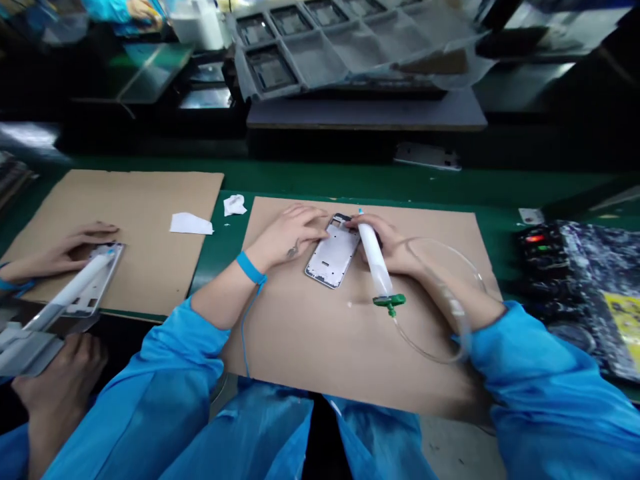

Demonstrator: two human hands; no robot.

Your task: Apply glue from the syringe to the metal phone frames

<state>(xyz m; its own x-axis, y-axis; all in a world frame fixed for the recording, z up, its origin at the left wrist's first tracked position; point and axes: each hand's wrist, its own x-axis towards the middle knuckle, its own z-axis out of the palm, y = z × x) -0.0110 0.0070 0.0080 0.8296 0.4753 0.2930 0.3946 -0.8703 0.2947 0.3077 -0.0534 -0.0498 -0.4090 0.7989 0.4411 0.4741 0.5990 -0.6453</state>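
A silver phone frame [332,255] with a dark rim lies tilted on a brown cardboard sheet [300,333]. My left hand [293,232] rests at its upper left, fingers stretched out and apart, the thumb touching the frame's edge. A blue wrist strap with a cord circles that wrist. My right hand [385,243] is closed around a white dispensing syringe [374,257], its blue tip pointing away from me near the frame's upper right corner. From the syringe's green cap [389,301] a clear tube [425,352] loops back over my right forearm.
To the left, a co-worker's hands [65,250] work on another phone frame [90,293] with a syringe. White paper scraps [191,223] lie between the cardboard sheets. A plastic tray [345,50] of frames stands on a shelf ahead. A black-and-white control box [595,267] sits at right.
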